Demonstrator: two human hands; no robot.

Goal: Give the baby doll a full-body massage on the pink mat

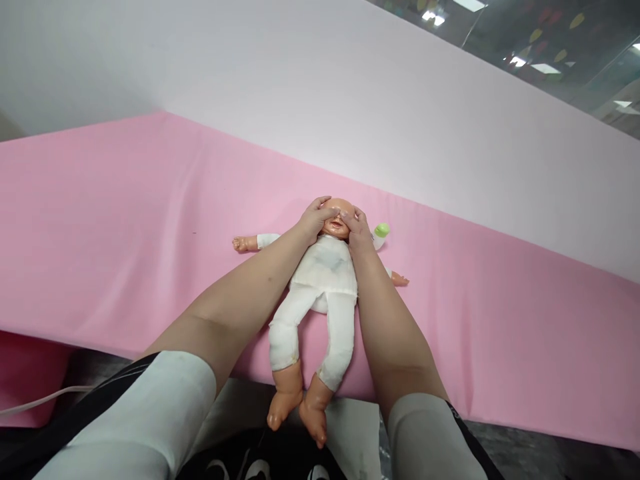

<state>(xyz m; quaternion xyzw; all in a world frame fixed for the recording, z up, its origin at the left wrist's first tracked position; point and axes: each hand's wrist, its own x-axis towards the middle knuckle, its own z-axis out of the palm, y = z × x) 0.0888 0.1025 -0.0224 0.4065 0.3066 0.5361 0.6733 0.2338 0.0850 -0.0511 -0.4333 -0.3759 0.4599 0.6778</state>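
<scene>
A baby doll [327, 267] with a white cloth body lies on its back, its feet hanging over the table's near edge. My left hand [316, 219] curves round one side of its head, and my right hand [356, 225] curves round the other. Both thumbs rest on the doll's face, covering the eye area; the mouth shows below them. The fingers are partly hidden behind the head. Just right of my right wrist is a white bottle with a light green top [381, 231], partly hidden by that wrist.
Pink cloth [210, 173] covers the long table. A white wall [320, 87] rises behind it, with a glass pane [540, 50] at upper right. A pale cable [45, 400] runs at lower left beside a red-pink object [30, 373]. Shoes show at the bottom.
</scene>
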